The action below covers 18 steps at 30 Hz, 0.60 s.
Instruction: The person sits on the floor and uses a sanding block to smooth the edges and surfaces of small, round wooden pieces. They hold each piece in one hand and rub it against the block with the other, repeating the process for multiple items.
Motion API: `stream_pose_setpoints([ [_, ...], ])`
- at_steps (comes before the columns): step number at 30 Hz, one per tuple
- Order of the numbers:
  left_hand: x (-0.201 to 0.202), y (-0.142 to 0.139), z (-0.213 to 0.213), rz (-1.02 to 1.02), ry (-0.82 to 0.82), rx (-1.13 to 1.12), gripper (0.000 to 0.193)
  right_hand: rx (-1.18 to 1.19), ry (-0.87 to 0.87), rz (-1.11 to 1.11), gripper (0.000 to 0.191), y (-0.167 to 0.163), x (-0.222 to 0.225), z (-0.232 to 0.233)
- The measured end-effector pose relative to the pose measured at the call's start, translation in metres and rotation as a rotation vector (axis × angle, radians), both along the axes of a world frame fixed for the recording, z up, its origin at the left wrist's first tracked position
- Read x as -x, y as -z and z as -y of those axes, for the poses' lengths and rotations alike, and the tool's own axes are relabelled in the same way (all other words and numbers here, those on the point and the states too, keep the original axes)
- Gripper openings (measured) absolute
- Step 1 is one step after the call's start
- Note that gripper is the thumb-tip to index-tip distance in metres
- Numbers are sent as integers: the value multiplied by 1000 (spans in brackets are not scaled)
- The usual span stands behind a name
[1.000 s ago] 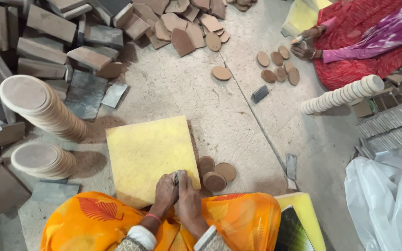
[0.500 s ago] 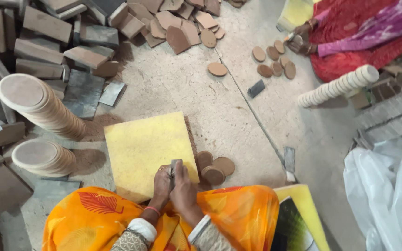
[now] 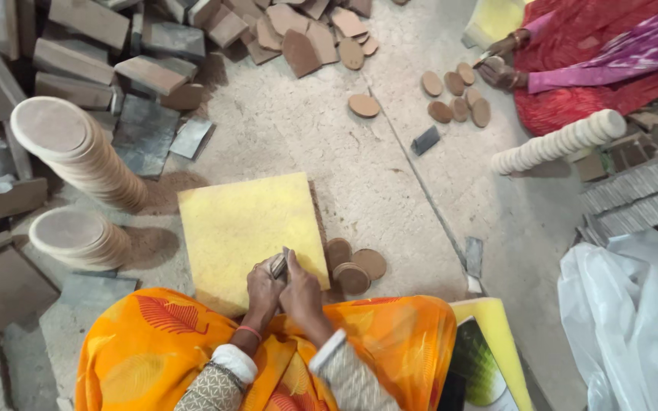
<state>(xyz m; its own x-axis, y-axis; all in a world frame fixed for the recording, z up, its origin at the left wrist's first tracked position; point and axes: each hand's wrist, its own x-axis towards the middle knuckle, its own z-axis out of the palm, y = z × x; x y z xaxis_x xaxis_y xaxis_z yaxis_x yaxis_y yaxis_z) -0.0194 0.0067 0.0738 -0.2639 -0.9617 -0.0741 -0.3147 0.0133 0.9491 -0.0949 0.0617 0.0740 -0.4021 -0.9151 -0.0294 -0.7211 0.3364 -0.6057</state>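
Dusty floor [image 3: 390,175] is bearing two tall disc stacks [image 3: 78,152] and three loose discs [image 3: 353,266] while both hands [image 3: 285,283] are clasping a small disc [image 3: 278,265], fingers closed.

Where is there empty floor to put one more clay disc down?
The widest bare floor lies between the yellow pad, the brick pile and the lone disc. Another free strip runs right of the pad, toward the white bag. It is crowded by the disc stacks and around the three discs beside both hands.
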Motion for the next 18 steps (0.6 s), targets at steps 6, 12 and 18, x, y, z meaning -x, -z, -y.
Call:
stream_pose_setpoints([
  [6, 10, -10, 2, -186, 15, 206, 37, -86, 0, 71, 66, -13, 32, 20],
  [12, 7, -11, 6, 11, 73, -141, 19, 49, -5, -118, 81, -16, -17, -13],
  [18, 0, -15, 2, 156, 71, -149, 38, -136, 27, 228, 57, -1, 30, 23],
])
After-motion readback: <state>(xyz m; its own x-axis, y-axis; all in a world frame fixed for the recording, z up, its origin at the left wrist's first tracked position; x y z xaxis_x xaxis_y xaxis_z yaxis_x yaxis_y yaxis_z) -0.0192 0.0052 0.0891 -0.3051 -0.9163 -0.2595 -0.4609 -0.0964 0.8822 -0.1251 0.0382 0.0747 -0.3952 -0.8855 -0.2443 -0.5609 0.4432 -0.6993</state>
